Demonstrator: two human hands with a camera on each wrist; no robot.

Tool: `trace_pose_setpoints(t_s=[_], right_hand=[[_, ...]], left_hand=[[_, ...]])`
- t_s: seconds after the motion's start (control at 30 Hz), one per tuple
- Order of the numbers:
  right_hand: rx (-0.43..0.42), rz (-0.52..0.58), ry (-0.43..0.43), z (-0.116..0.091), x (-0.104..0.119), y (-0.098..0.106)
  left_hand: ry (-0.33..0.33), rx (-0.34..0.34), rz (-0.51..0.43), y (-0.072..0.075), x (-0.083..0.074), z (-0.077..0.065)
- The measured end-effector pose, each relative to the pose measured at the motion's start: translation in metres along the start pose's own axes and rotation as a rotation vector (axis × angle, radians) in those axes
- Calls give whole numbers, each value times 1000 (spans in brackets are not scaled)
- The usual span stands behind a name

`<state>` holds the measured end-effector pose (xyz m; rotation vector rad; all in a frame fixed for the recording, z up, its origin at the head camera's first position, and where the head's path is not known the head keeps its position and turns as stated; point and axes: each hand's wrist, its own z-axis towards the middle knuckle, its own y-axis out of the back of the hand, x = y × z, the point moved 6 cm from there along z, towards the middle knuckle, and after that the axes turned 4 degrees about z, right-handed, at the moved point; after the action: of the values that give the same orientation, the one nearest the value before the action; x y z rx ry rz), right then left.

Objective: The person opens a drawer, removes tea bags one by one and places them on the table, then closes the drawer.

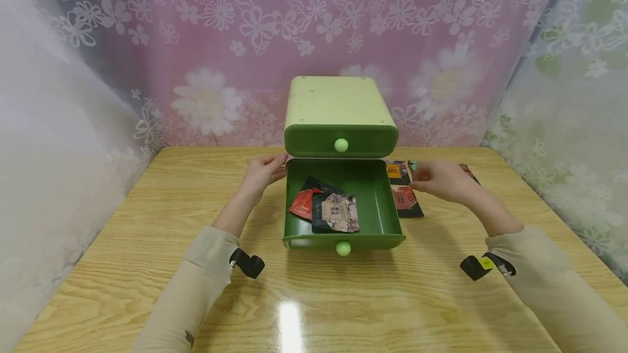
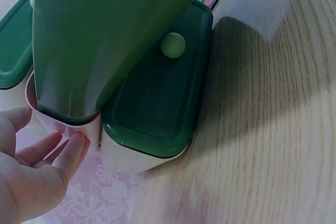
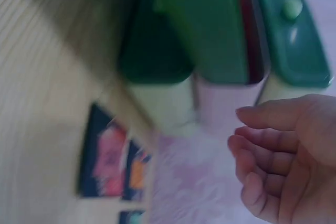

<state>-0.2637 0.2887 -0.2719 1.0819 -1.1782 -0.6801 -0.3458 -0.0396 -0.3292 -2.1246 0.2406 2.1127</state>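
A small drawer cabinet [image 1: 340,97] has its middle green drawer [image 1: 375,211] pulled out. Inside that drawer lie a black sachet with a floral print [image 1: 345,212], a red sachet [image 1: 301,203] and a dark one partly under them. My left hand [image 1: 262,176] is at the cabinet's left side; in the left wrist view its fingertips [image 2: 76,141] touch the pink housing of the middle tier. On the right, my right hand [image 1: 441,180] hovers by the cabinet with loosely bent fingers. Nothing shows in its grasp in the right wrist view.
Beside the cabinet's right side, a sachet with a red label [image 1: 406,199] and one with an orange label [image 1: 394,171] lie on the wooden table [image 1: 171,206]. Another dark sachet [image 1: 469,171] is partly hidden behind my right hand. Floral curtains [image 1: 206,42] surround the table.
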Motion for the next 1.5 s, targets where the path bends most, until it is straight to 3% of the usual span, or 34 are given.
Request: trace_pose_setpoints(t_s=[0.3, 0.63, 0.77, 1.07, 1.5], right_hand=[[50, 26, 142, -3, 64, 2], [91, -49, 299, 15, 102, -8], [151, -93, 324, 27, 108, -19], [332, -135, 295, 49, 109, -38], [401, -213, 299, 60, 105, -60]], left_hand=[[0, 7, 12, -1, 0, -1], [-16, 9, 21, 0, -1, -1], [-18, 8, 21, -1, -1, -1], [-12, 13, 31, 0, 0, -1], [-19, 14, 18, 0, -1, -2]])
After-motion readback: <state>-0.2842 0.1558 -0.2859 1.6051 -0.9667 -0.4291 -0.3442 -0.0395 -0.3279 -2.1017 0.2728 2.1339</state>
